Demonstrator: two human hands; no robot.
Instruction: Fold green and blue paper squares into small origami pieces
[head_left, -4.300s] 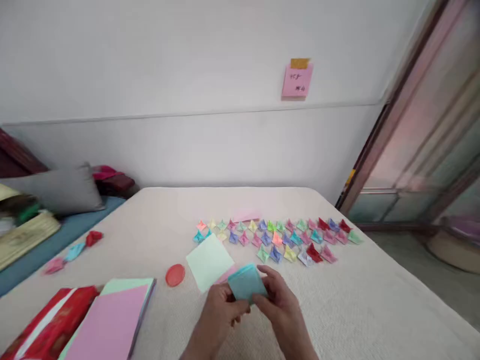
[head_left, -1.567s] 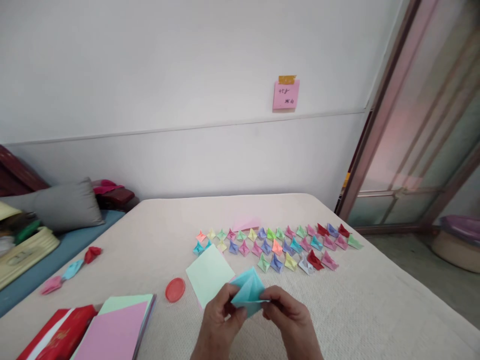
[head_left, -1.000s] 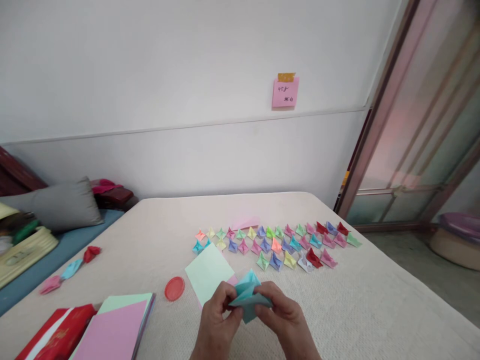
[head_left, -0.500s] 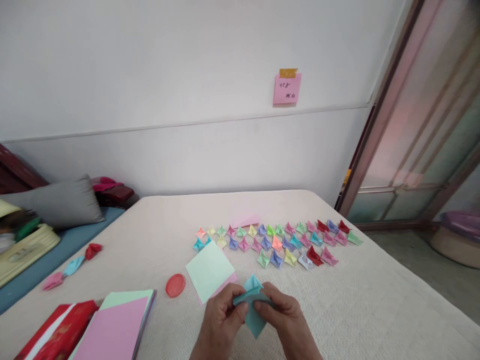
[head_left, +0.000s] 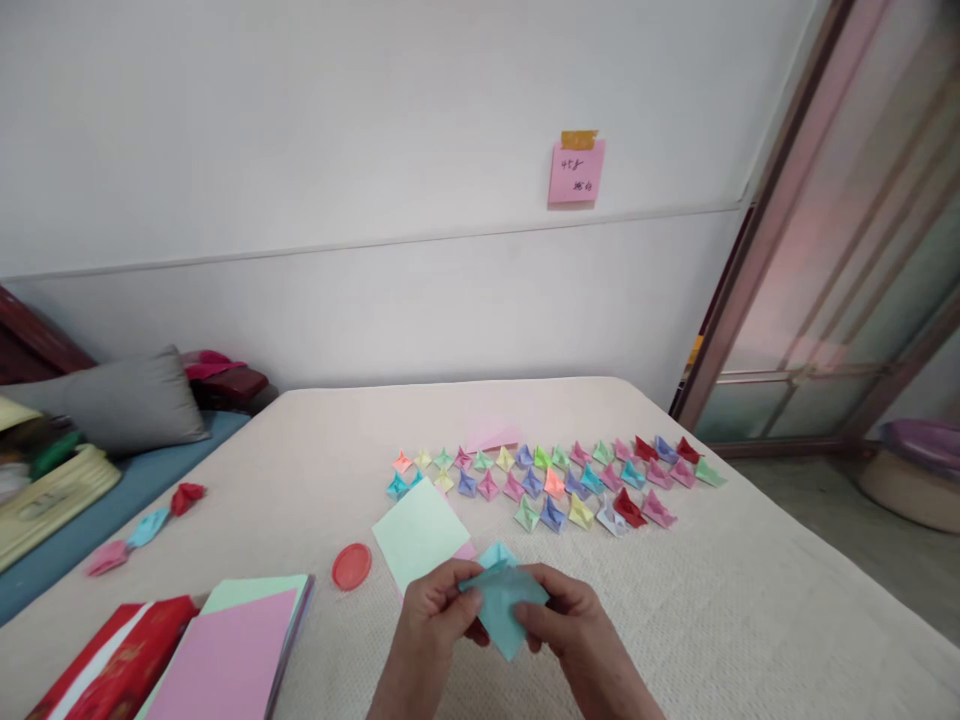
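A folded light-blue paper is held between both hands near the bottom centre, one corner pointing down and a peaked part at its top. My left hand pinches its left side between thumb and fingers. On the right side, my right hand grips it, thumb on the front face. Beyond the hands, several small folded paper boats in many colours stand in rows. A pale green square sheet lies over a pink one, just left of the hands.
A red round lid lies left of the sheets. At the lower left are stacked coloured papers and a red packet. Three crumpled pieces lie at the far left, near a grey cushion.
Both hands have shifted slightly, and the light-blue paper between them has turned so that more of its broad front face shows. The rest has stayed in place.
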